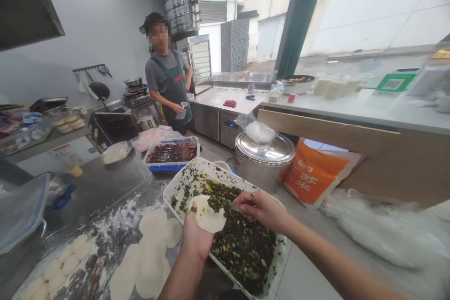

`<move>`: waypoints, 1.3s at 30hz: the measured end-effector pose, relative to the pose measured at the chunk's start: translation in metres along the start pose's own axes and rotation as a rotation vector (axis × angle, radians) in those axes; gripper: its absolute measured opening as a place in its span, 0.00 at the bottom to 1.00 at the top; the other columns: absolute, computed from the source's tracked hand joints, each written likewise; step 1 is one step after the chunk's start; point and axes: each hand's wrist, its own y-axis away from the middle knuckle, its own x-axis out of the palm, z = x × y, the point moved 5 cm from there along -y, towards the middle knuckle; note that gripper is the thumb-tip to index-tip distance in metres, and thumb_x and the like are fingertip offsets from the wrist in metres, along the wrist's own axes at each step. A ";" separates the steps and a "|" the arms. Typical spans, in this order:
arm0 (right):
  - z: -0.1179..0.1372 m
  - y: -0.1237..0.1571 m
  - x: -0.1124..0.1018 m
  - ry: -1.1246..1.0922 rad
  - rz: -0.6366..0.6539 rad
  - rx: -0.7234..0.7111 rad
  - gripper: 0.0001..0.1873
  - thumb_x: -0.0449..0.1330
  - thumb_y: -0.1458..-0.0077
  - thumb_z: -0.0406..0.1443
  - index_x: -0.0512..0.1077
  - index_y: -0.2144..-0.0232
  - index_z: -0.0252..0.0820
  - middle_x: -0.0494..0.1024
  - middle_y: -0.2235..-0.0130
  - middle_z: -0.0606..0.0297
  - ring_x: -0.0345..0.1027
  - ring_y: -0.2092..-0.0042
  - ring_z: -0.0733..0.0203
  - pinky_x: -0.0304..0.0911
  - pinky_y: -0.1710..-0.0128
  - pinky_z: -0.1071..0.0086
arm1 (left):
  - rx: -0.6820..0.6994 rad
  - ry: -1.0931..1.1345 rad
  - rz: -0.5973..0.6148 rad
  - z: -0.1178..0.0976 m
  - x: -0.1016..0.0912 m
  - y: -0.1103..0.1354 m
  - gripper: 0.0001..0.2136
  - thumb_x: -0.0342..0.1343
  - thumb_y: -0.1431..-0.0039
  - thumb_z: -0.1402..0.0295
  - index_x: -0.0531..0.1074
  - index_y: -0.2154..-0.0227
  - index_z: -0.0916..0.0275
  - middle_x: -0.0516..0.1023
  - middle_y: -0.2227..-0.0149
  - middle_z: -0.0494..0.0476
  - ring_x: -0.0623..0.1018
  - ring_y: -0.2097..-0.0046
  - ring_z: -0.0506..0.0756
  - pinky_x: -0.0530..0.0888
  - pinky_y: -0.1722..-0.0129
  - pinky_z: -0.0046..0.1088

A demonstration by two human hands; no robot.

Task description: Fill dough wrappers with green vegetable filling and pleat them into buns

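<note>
A round dough wrapper lies across my left hand, which cups it from below over the near side of a white tub. Chopped green filling covers the tub's floor, and some of it sits on the wrapper's far right part. Just right of the wrapper, my right hand pinches a small flat spatula, its tip at the filling. Most of the tool is hidden by my fingers. Flattened dough wrappers overlap on the floured counter to the left.
Dough balls and a rolling pin lie on the left of the steel counter. Beyond the tub stand a box of dark filling and a lidded steel pot. An orange bag leans at right. A person in an apron stands at the back.
</note>
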 end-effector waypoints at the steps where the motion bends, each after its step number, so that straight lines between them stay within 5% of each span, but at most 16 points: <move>1: 0.007 0.002 0.003 0.052 -0.067 -0.057 0.11 0.48 0.50 0.36 0.68 0.68 0.41 0.71 0.71 0.66 0.64 0.70 0.65 0.60 0.70 0.72 | -0.008 0.011 0.020 0.003 0.005 0.000 0.16 0.41 0.47 0.63 0.72 0.67 0.64 0.75 0.64 0.61 0.71 0.57 0.58 0.65 0.56 0.42; 5: 0.024 0.013 0.023 0.243 -0.216 -0.253 0.18 0.44 0.50 0.28 0.66 0.59 0.46 0.67 0.60 0.61 0.62 0.60 0.63 0.59 0.61 0.69 | -0.020 0.024 0.054 0.001 0.019 0.005 0.15 0.40 0.47 0.66 0.71 0.67 0.64 0.73 0.61 0.61 0.70 0.56 0.56 0.65 0.55 0.39; 12: 0.027 0.016 0.030 0.518 -0.096 -0.372 0.28 0.44 0.58 0.20 0.65 0.57 0.47 0.67 0.59 0.62 0.59 0.58 0.61 0.56 0.59 0.67 | -0.027 0.039 -0.031 -0.008 0.002 0.007 0.13 0.42 0.48 0.67 0.70 0.67 0.63 0.74 0.64 0.58 0.71 0.58 0.56 0.66 0.57 0.40; 17: 0.001 -0.001 0.002 0.609 0.007 -0.201 0.22 0.44 0.56 0.23 0.67 0.62 0.46 0.70 0.64 0.64 0.63 0.63 0.63 0.58 0.64 0.71 | 0.143 0.011 -0.116 -0.032 -0.021 0.001 0.12 0.43 0.48 0.66 0.71 0.67 0.60 0.74 0.65 0.55 0.71 0.58 0.54 0.66 0.56 0.37; 21: -0.029 -0.016 0.012 0.705 0.103 -0.022 0.21 0.46 0.63 0.23 0.70 0.68 0.42 0.72 0.66 0.60 0.65 0.63 0.57 0.58 0.65 0.67 | 0.167 0.012 -0.109 -0.043 -0.023 0.002 0.13 0.45 0.49 0.65 0.71 0.65 0.61 0.74 0.64 0.56 0.71 0.58 0.55 0.66 0.56 0.37; 28: -0.036 -0.023 0.048 0.530 0.316 -0.002 0.16 0.50 0.65 0.26 0.73 0.73 0.41 0.75 0.73 0.63 0.67 0.68 0.59 0.58 0.68 0.70 | 0.121 0.147 -0.128 -0.041 -0.024 0.008 0.10 0.47 0.49 0.67 0.72 0.67 0.62 0.75 0.66 0.57 0.72 0.60 0.57 0.67 0.58 0.41; 34: -0.043 -0.022 0.041 0.277 0.480 0.087 0.15 0.49 0.61 0.30 0.71 0.69 0.37 0.73 0.78 0.67 0.63 0.79 0.67 0.56 0.80 0.77 | 0.146 0.188 -0.121 -0.048 -0.025 0.008 0.08 0.49 0.51 0.69 0.73 0.71 0.62 0.75 0.70 0.57 0.73 0.62 0.58 0.68 0.60 0.41; 39: -0.040 -0.019 0.023 -0.024 0.438 0.125 0.13 0.50 0.57 0.34 0.70 0.68 0.38 0.73 0.76 0.67 0.60 0.79 0.69 0.55 0.80 0.77 | 0.183 0.182 -0.196 -0.048 -0.026 0.007 0.09 0.48 0.50 0.69 0.72 0.70 0.62 0.75 0.70 0.56 0.73 0.63 0.56 0.68 0.61 0.39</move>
